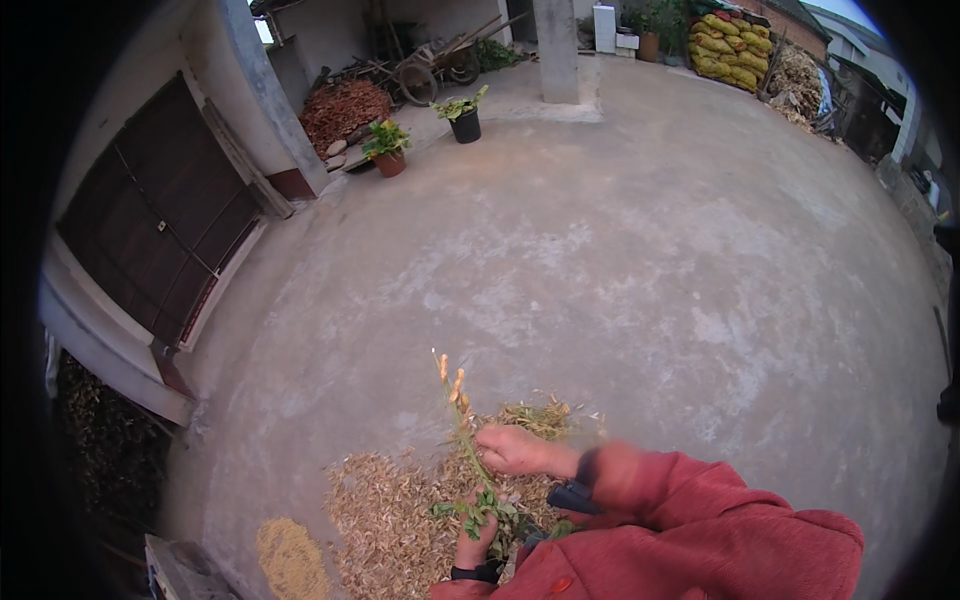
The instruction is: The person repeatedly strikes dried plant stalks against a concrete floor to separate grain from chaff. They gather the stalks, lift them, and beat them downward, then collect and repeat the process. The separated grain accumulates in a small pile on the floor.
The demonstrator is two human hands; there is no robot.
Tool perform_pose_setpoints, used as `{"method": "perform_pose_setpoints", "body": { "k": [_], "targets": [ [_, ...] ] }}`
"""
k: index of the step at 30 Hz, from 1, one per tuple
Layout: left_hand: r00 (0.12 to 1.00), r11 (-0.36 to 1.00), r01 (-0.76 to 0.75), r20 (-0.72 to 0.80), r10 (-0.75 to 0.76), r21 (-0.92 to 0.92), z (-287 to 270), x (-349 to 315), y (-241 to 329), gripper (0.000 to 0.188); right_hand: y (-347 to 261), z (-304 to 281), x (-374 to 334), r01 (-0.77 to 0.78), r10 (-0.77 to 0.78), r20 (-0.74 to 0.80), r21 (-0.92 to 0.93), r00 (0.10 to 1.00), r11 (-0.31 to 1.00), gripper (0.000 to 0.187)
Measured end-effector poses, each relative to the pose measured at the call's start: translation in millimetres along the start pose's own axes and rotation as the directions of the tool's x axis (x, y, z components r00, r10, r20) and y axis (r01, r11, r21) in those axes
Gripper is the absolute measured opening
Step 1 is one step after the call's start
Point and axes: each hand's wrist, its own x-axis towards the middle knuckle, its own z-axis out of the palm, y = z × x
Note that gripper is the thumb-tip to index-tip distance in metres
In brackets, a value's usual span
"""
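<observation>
A green plant stalk (470, 452) stands tilted in front of me. Several orange-tan, peanut-like pods sit near its thin top end, and green leaves (470, 515) crowd its lower end. My left hand (474, 545) is closed around the leafy lower part, its fingers partly covered by leaves. Beside the middle of the stalk, just below the pods, my right hand (515, 450) is closed with its fingertips against the stem. Under both hands spreads a layer of dry tan pods or husks (375, 510).
A small yellow heap of grain or beans (290, 555) lies left of the husks. Straw-like stems (540, 418) rest beyond my right hand. Farther off are two potted plants (387, 150), a pillar (556, 55), a cart (418, 82), stacked yellow sacks (730, 52) and a dark door (160, 215).
</observation>
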Motion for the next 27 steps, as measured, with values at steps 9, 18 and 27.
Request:
{"method": "perform_pose_setpoints", "body": {
  "k": [9, 18, 27],
  "targets": [
    [0.967, 0.934, 0.252, 0.035, -0.252, -0.254, 1.2, 2.6, 18.0, 0.033, 4.2, -2.9, -2.1, -0.052, 0.074, 0.097, -0.22, 0.993, 0.974, 0.016],
    [0.914, 0.786, 0.367, 0.036, -0.404, -0.497, 0.4, -1.2, 44.2, 0.019, 9.5, 3.3, -4.3, -0.053, 0.074, 0.052, -0.328, 0.996, 0.943, 0.014],
    [0.961, 0.774, 0.271, 0.114, -0.253, -0.572, -14.7, -8.0, 37.2, 0.036, 22.5, -10.7, 6.9, -0.484, 0.512, 0.12, 0.559, 0.851, 0.673, 0.03]
  ]
}}
